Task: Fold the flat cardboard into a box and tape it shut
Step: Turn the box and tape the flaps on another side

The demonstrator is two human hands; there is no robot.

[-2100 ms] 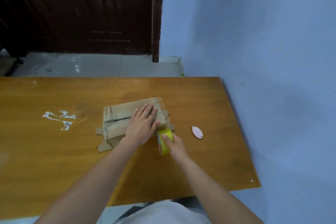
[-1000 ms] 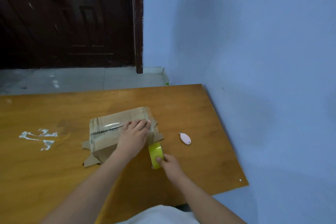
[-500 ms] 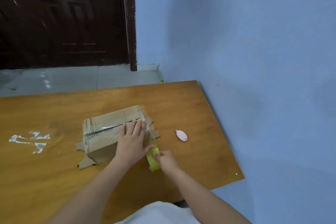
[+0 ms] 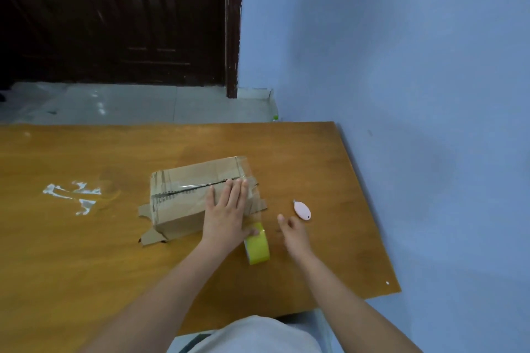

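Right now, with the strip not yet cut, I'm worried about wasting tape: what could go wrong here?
1. The tape roll stands on edge beside the cardboard box, and the right hand is off it, near the pink cutter. It could roll or tip and tug the strip askew.
2. Only the left hand, flat, steadies the box; lifting it may let the fresh tape peel up.
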